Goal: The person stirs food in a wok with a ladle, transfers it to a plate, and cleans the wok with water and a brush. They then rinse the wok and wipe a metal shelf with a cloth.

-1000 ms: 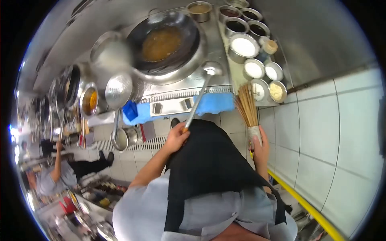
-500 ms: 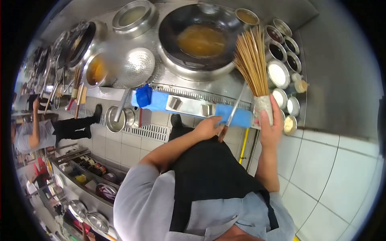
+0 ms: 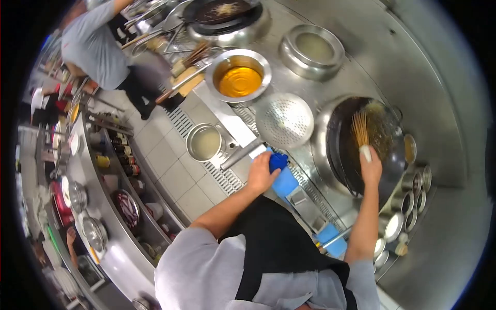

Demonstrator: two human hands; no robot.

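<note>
Right hand point(image 3: 371, 168), fingers wrapped round bamboo brush point(image 3: 360, 129), held it in wok point(image 3: 343, 144). Left hand point(image 3: 261, 174), fingers gripping blue cloth point(image 3: 279, 161), was near strainer point(image 3: 284, 121).

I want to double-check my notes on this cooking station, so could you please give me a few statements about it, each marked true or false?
1. The right hand holds a bamboo brush over or in the wok. True.
2. The left hand is inside the wok. False: the left hand is at the dark blue cloth.
3. The perforated strainer lies inside the wok. False: the strainer rests beside the wok.
4. A metal bowl contains orange liquid. True.
5. The brush's bristles point back towards the person's body. False: they point away from it.
</note>
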